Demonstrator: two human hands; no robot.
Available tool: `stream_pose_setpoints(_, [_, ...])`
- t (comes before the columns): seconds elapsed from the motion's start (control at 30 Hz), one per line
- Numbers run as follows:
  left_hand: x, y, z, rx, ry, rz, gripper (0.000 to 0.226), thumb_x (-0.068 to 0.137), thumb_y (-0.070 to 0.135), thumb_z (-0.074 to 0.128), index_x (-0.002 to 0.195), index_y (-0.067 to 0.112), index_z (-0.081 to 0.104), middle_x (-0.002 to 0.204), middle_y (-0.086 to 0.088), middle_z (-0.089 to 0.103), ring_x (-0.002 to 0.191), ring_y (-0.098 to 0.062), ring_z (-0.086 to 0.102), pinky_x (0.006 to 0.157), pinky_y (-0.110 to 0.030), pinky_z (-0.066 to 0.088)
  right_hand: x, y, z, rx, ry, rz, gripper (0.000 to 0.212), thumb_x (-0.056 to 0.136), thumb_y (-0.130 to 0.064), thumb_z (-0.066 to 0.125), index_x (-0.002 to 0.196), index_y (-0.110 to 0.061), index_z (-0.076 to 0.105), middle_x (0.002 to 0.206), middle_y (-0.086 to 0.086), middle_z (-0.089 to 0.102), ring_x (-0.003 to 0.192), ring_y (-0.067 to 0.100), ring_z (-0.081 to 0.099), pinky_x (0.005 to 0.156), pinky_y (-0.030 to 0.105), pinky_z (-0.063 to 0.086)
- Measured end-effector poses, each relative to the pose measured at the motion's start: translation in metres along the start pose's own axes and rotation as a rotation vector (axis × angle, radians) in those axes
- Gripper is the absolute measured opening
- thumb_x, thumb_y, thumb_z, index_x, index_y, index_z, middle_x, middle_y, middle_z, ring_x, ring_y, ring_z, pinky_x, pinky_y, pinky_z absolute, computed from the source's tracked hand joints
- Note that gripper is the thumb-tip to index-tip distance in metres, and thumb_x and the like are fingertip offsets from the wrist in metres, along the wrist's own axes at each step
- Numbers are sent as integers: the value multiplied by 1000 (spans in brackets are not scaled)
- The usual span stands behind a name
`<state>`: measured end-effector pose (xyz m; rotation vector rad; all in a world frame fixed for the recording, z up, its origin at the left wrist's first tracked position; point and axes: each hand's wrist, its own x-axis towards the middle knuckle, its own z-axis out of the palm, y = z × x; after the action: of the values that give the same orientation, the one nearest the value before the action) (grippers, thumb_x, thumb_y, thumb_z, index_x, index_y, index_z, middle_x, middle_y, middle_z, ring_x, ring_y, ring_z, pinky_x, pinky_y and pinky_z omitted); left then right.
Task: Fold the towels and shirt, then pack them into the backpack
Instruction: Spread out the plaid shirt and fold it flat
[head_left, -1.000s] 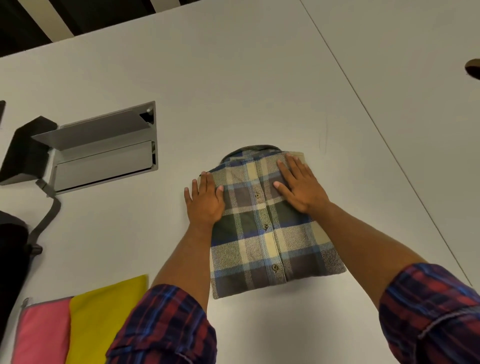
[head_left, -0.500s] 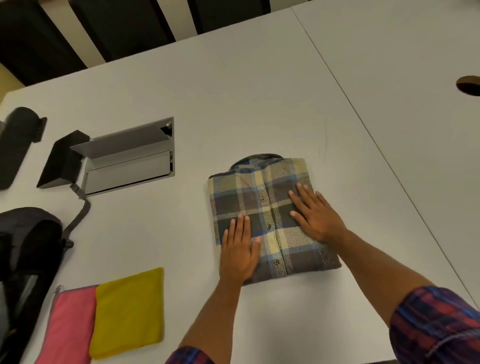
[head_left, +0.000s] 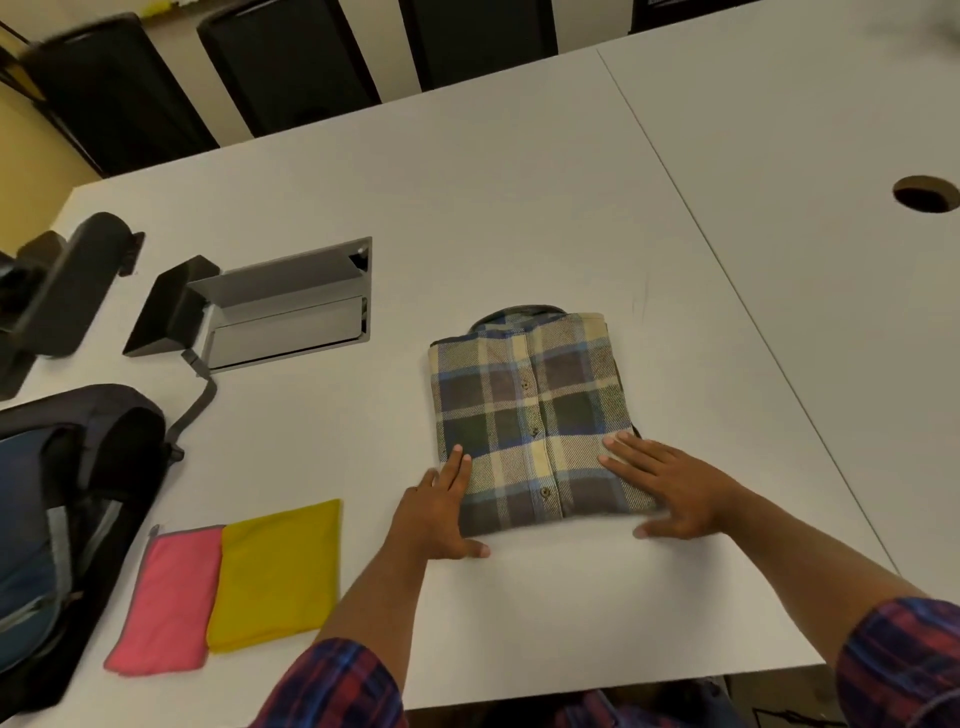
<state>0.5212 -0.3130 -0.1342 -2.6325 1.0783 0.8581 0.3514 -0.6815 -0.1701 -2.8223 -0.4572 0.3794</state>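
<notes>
Shirt: Because it is all folded, the checked blue and cream button shirt (head_left: 530, 421) lies flat in a neat block on the white table (head_left: 467, 218).
Hands: The left hand (head_left: 434, 512) and right hand (head_left: 662, 486) lie flat with straight fingers at its near corners, likely to square it up or slide under.
Towels: The folded pink towel (head_left: 163, 600) and folded yellow towel (head_left: 275, 571) wait side by side, touching.
Backpack: The black and blue backpack (head_left: 62, 530) sits just beside them, ready for packing.

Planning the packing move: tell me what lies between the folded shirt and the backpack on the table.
The plaid shirt has both hands on its near corners. Between it and the backpack at the table's left edge lie the yellow towel and pink towel, folded flat side by side. A lifted shirt should clear them; sliding it straight across would hit them.
</notes>
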Motion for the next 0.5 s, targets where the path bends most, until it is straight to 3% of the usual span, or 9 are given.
stream_pose_setpoints(0.07, [-2, 6, 6, 25, 33, -15, 132, 71, 75, 67, 157, 22, -19, 162, 1, -30, 146, -37, 28, 107, -48, 43, 1, -1, 3, -4, 43, 6, 89, 96, -67, 42, 162, -23, 1, 169, 3, 0, 156, 24, -3, 120, 45, 32])
stream_pose_setpoints(0.13, [-3, 17, 8, 16, 76, -37, 123, 79, 62, 70, 158, 17, -14, 163, -3, -26, 138, -35, 40, 104, -44, 46, 3, -3, 6, 3, 32, 35, 88, 94, -58, 43, 161, -24, -2, 169, 5, 3, 156, 26, 2, 112, 43, 43])
stream_pose_setpoints(0.23, [-6, 32, 9, 49, 115, -75, 110, 87, 46, 69, 158, 14, -9, 166, -8, -16, 126, -32, 50, 101, -40, 48, 6, -9, 8, -10, 25, 81, 96, 85, -42, 63, 161, -19, 7, 166, 8, 13, 153, 29, 12, 102, 39, 52])
stream_pose_setpoints(0.37, [-9, 41, 10, 135, 136, -102, 92, 94, 25, 63, 158, 8, -1, 167, -14, -3, 114, -28, 58, 97, -37, 48, 15, -23, 6, -73, 82, 131, 98, 60, -14, 90, 147, -7, 46, 148, 17, 50, 134, 33, 50, 76, 34, 62])
stream_pose_setpoints(0.5, [-11, 45, 1, 128, 94, -119, 74, 97, 19, 58, 157, 5, 16, 161, -15, 27, 107, -29, 64, 97, -39, 50, 18, -28, 1, -228, 167, 94, 89, 51, -13, 95, 133, -7, 62, 129, 18, 66, 108, 34, 70, 60, 35, 62])
